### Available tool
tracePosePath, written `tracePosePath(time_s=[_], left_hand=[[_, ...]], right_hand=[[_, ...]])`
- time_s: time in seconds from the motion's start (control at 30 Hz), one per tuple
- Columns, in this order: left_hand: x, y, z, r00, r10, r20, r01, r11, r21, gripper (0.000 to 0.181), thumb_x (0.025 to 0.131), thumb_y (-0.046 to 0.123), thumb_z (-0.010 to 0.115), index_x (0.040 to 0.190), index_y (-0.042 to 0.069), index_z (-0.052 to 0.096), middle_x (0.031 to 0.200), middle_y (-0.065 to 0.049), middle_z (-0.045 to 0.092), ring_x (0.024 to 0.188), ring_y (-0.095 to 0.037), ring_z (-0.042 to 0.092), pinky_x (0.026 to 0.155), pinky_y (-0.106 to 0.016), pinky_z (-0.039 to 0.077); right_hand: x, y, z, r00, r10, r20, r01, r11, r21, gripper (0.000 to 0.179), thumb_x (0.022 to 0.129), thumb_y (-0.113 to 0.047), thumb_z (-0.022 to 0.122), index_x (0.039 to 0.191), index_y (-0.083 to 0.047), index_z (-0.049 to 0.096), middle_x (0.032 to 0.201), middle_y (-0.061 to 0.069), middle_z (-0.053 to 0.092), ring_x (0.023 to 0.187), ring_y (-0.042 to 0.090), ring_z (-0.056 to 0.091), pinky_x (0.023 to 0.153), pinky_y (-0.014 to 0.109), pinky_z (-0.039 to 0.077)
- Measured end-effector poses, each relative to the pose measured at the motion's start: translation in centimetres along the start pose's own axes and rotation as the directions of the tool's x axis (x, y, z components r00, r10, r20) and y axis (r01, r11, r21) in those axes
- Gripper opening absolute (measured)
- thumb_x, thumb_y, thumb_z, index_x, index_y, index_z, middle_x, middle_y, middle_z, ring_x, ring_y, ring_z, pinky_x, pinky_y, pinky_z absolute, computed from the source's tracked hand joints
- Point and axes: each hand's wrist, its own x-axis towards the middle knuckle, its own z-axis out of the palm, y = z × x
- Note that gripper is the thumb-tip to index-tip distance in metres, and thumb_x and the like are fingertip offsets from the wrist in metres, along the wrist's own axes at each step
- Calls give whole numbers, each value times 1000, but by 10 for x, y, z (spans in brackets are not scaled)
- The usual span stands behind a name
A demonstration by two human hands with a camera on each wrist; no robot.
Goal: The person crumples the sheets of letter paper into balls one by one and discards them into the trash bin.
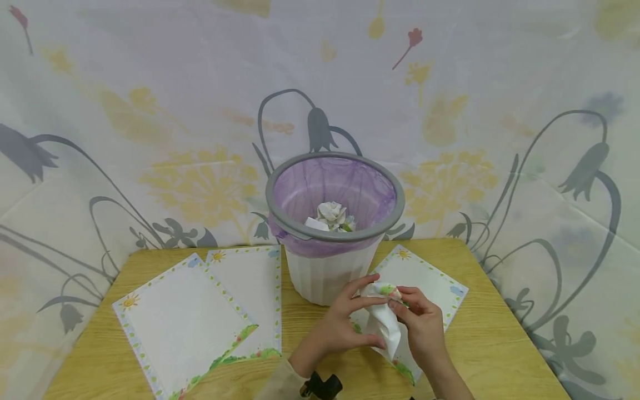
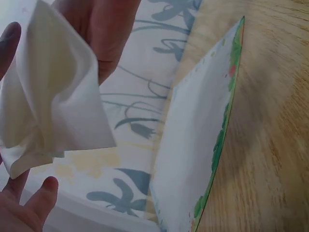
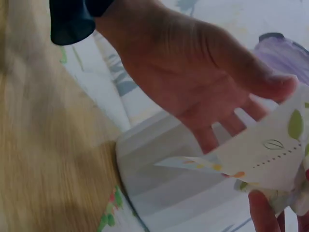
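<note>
A partly crumpled sheet of white paper (image 1: 387, 328) with a printed border is between both hands, in front of the bin. My left hand (image 1: 340, 322) holds it from the left, thumb low and fingers around the upper part. At the paper's top right, my right hand (image 1: 425, 328) pinches it between thumb and fingers. Folds and a pointed corner show on the paper (image 2: 53, 92) in the left wrist view. Leaf print and a dotted line mark the paper (image 3: 270, 159) in the right wrist view. Beneath the hands lies a flat bordered sheet (image 1: 430, 283).
A white bin (image 1: 325, 272) with a grey rim and purple liner stands at the table's back middle. Crumpled paper (image 1: 331, 214) lies inside it. Two overlapping bordered sheets, one nearer (image 1: 180, 328) and one behind (image 1: 250, 300), lie left on the wooden table (image 1: 500, 344). Patterned cloth (image 1: 200, 111) hangs behind.
</note>
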Motion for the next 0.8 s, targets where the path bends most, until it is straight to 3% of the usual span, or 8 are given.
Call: tracePosePath(time_s=[0.1, 0.27, 0.57, 0.67, 0.8], left_hand=[[-2, 3, 2, 999, -12, 36, 11, 999, 42, 82, 58, 16, 97, 133, 11, 63, 160, -14, 25, 141, -31, 30, 101, -43, 44], [-2, 5, 6, 999, -16, 35, 13, 997, 70, 84, 52, 20, 100, 128, 15, 65, 162, -11, 20, 143, -32, 26, 105, -44, 41], [-3, 1, 10, 997, 28, 78, -37, 993, 115, 83, 47, 27, 100, 124, 17, 69, 162, -20, 14, 145, -37, 19, 113, -52, 29], [-4, 0, 9, 996, 18, 87, -27, 993, 111, 76, 51, 26, 99, 121, 17, 70, 162, -17, 13, 145, -37, 18, 113, -53, 29], [-7, -1, 9, 998, -3, 57, -1, 997, 77, 54, 62, 20, 96, 110, 18, 73, 160, -17, 21, 143, -35, 24, 107, -45, 39]], right_hand=[[-2, 2, 4, 997, 41, -62, -37, 997, 72, 21, 88, 16, 63, 93, 1, 76, 105, 3, 64, 91, 17, 68, 72, 31, 60], [-4, 4, 10, 989, 86, -122, -75, 993, 93, 20, 88, 15, 65, 88, -1, 76, 102, 0, 66, 92, 15, 66, 75, 28, 59], [-3, 6, 17, 954, 172, -244, -146, 982, 122, 12, 87, 12, 69, 88, 2, 75, 97, 2, 67, 84, 14, 64, 69, 25, 58], [-3, 6, 17, 949, 207, -239, -183, 976, 118, 9, 88, 8, 71, 90, 0, 75, 98, 3, 67, 83, 14, 64, 68, 26, 57], [-4, 5, 18, 950, 230, -211, -212, 972, 104, 11, 89, 5, 71, 89, -5, 76, 98, 1, 68, 80, 13, 65, 65, 27, 57]])
